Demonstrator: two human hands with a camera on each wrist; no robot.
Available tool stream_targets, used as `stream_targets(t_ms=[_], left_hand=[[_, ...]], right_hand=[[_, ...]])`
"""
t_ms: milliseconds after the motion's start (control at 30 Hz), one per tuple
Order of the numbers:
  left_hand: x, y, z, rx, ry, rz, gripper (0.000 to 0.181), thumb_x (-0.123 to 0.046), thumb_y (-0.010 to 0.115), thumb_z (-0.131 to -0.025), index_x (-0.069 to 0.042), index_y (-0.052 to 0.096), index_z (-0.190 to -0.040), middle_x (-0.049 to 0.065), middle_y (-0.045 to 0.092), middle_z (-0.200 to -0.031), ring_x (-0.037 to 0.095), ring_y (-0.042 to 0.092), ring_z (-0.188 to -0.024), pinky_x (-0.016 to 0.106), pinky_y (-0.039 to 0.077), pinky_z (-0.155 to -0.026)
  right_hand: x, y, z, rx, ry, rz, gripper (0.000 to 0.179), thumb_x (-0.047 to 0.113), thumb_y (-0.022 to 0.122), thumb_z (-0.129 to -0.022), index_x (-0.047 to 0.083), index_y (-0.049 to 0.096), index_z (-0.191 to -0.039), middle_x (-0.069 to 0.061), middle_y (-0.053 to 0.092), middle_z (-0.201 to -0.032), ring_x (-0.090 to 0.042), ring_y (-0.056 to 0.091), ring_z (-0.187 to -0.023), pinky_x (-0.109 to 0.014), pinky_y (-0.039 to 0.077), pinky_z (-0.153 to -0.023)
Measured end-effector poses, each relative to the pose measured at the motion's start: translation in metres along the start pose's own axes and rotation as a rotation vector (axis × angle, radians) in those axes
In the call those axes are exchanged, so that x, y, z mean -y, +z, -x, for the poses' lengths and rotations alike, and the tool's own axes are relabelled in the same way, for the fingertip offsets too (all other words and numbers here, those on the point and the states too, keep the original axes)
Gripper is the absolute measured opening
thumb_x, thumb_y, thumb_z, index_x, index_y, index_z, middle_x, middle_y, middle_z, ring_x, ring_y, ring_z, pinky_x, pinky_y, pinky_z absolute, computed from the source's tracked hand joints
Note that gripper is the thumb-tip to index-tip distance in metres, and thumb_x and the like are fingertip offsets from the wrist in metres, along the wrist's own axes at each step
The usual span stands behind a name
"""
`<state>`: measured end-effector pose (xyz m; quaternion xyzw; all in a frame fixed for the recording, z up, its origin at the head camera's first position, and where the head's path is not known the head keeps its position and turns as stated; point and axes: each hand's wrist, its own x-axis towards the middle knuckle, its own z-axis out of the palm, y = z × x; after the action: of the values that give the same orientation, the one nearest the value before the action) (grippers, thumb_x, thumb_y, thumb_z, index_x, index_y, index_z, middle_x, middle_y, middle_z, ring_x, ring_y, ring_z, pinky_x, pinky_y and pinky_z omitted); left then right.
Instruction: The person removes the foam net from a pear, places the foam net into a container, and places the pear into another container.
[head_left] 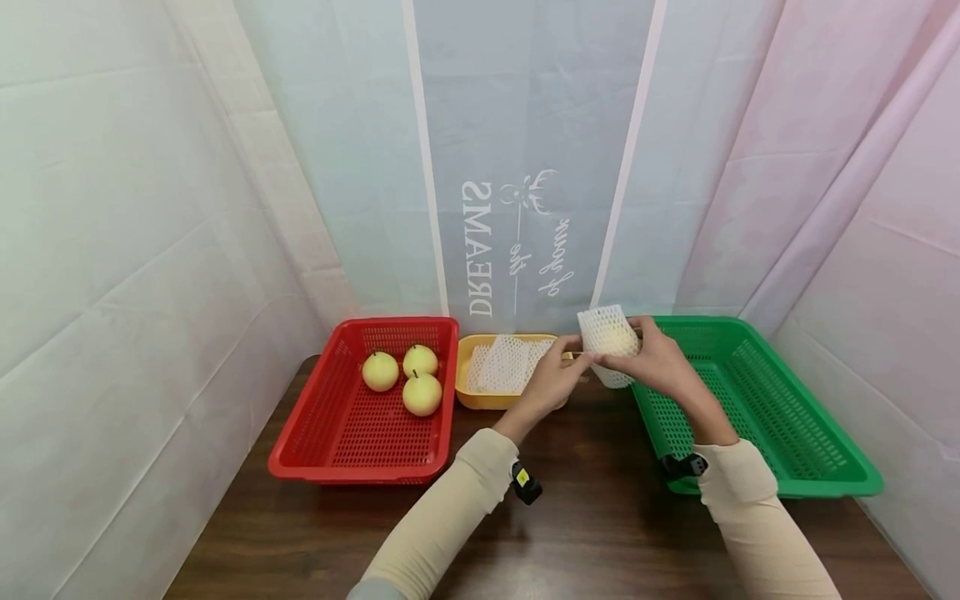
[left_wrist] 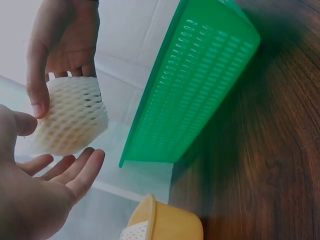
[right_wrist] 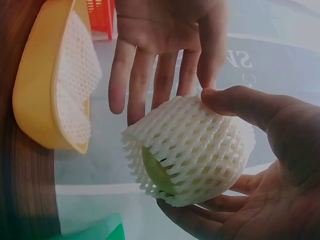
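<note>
A pear [right_wrist: 156, 171] sits inside a white foam net sleeve [right_wrist: 197, 145], and part of its bare green skin shows through the sleeve's open end. My right hand [head_left: 660, 358] grips the sleeved pear, thumb on the near side and fingers behind and under it. Opposite, my left hand [head_left: 551, 382] has its fingers straight and spread, the tips right at the sleeve's edge. In the right wrist view the left thumb tip meets the right thumb on the net. Both hands are raised over the table, between the yellow tub [head_left: 472, 402] and the green basket [head_left: 757, 417].
To the left stands a red basket [head_left: 360, 473] with three bare pears [head_left: 422, 393]. More foam net sleeves [head_left: 504, 364] lie in the yellow tub at the back. The dark wooden table [head_left: 585, 533] runs up to a printed curtain [head_left: 525, 100] behind and at the sides.
</note>
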<state>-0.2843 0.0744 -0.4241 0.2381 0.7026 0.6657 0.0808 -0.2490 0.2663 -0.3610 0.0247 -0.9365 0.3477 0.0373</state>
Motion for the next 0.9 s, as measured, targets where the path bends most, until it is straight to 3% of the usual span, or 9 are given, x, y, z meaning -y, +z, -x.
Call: stream_targets(t_ms=[267,533,900], left_hand=[[0.004,-0.007,0.002,-0.006,0.008,0.06,0.048,-0.026,0.062,-0.11,-0.007,0.049,-0.151,0.015,0.056,-0.148,0.03,0.069,-0.127,0.037,0.064,-0.091],[0.01,-0.016,0.007,-0.034,0.037,0.064,0.051,-0.026,0.063,-0.109,-0.004,0.049,-0.153,0.02,0.06,-0.148,0.033,0.066,-0.13,0.05,0.06,-0.101],[0.019,-0.025,0.018,-0.104,0.063,0.051,0.048,-0.025,0.067,-0.107,-0.005,0.053,-0.149,0.019,0.056,-0.151,0.035,0.067,-0.129,0.043,0.062,-0.098]], right_hand=[[0.001,0.011,0.004,-0.005,-0.008,-0.089,0.101,0.054,0.078,-0.094,-0.003,0.027,-0.16,-0.033,0.049,-0.147,-0.044,0.063,-0.116,-0.042,0.06,-0.078],[0.001,0.025,0.008,-0.009,-0.031,-0.154,0.103,0.054,0.078,-0.094,0.0,0.024,-0.163,-0.031,0.041,-0.157,-0.045,0.06,-0.122,-0.043,0.059,-0.081],[0.001,0.047,0.012,0.001,-0.065,-0.245,0.098,0.049,0.076,-0.097,0.0,0.023,-0.163,-0.03,0.044,-0.153,-0.044,0.062,-0.123,-0.047,0.06,-0.086]])
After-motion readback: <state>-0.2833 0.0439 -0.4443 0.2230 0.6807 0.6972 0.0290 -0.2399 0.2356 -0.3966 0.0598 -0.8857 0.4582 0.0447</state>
